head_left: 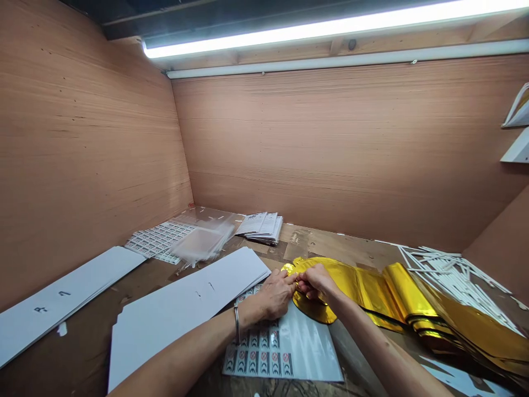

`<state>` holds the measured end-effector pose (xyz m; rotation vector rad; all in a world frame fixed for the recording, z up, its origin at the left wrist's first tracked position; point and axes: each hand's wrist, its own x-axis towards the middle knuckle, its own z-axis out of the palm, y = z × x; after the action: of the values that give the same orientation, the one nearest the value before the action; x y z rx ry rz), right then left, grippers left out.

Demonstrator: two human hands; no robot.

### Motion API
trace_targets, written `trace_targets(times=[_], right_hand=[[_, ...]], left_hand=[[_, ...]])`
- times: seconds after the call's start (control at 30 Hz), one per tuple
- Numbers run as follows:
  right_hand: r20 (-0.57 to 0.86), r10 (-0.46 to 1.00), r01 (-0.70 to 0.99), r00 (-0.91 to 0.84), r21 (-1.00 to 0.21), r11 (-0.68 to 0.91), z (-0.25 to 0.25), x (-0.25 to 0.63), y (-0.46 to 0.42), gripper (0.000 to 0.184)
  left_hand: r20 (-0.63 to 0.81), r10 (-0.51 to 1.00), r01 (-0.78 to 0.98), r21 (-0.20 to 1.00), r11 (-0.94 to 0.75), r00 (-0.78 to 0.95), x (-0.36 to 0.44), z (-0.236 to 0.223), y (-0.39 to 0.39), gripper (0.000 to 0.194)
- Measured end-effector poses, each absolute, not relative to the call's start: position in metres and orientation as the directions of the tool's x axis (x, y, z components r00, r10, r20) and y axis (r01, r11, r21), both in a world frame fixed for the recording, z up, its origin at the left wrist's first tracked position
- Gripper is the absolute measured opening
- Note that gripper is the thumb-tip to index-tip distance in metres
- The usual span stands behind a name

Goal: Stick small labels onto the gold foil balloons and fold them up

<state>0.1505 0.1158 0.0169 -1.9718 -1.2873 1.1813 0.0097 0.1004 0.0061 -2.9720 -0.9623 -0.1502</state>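
Observation:
A flat gold foil balloon (330, 274) lies on the wooden table (347, 242), and its round lower part (314, 310) shows below my hands. My left hand (276, 295) and my right hand (316, 281) meet over its upper left edge, with the fingers pinching the foil. A thin metal bangle (237, 325) circles my left wrist. To the right lies a stack of folded gold foil balloons (413, 292). Under my left forearm is a glossy sticker sheet (285, 353) with rows of small printed labels.
Stacked white card sheets (182, 309) lie left of my hands, with more (58, 298) further left. Clear plastic bags (202, 237) and a printed paper stack (260, 227) sit at the back. White sticks (454, 273) are heaped at the right. Wooden walls (330, 149) enclose the table.

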Motion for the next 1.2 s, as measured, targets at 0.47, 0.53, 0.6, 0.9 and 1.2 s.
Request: trace_targets(times=[0.47, 0.53, 0.6, 0.9, 1.2], right_hand=[[0.316, 0.889, 0.924, -0.332, -0.082, 0.374, -0.004, 0.157, 0.080, 0.023], [0.325, 0.892, 0.931, -0.316, -0.077, 0.357, -0.005, 0.155, 0.080, 0.023], [0.329, 0.898, 0.937, -0.293, -0.087, 0.338, -0.005, 0.152, 0.081, 0.022], [0.265, 0.963, 0.868, 0.038, -0.486, 0.100, -0.004, 0.155, 0.099, 0.024], [0.127, 0.984, 0.723, 0.122, -0.691, 0.000, -0.002, 0.177, 0.118, 0.029]], left_hand=[[0.109, 0.817, 0.783, 0.237, -0.574, 0.566, 0.010, 0.009, 0.129, 0.024], [0.065, 0.750, 0.731, 0.186, -0.657, 0.658, 0.011, 0.011, 0.136, 0.021], [0.078, 0.682, 0.670, 0.136, -0.730, 0.727, 0.012, 0.012, 0.143, 0.016], [0.279, 0.728, 0.660, 0.305, -0.686, 0.627, 0.014, -0.002, 0.155, 0.025], [0.298, 0.768, 0.643, 0.422, -0.639, 0.567, 0.016, 0.001, 0.146, 0.029]])
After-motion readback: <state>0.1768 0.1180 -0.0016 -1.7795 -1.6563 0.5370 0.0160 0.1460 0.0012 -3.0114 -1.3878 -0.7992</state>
